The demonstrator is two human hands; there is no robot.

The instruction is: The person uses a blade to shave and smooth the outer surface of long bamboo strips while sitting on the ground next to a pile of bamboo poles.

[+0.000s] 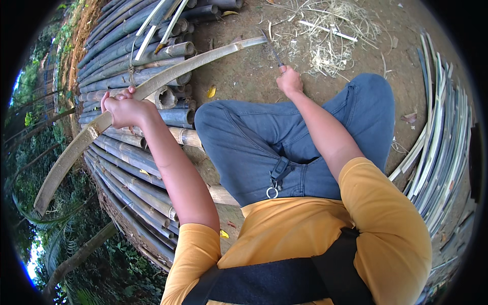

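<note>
A long split bamboo slat (193,62), pale on its upper face, stretches from the far middle down to the left rim; it looks bent in this view. My left hand (128,109) is closed around it near its middle, over the bamboo poles. In my right hand (290,81), beyond my crossed legs, is a knife (276,55) gripped by its handle. Its thin dark blade points away and lies at the slat's far end; I cannot tell whether the two touch. My fingers hide part of the slat and most of the knife's handle.
Stacked bamboo poles (152,156) fill the ground at left, with pale split strips (146,41) lying on the far ones. Curly shavings (333,48) are heaped on the dirt beyond my right hand. A bundle of long thin strips (441,147) lies at right. Plants border the left.
</note>
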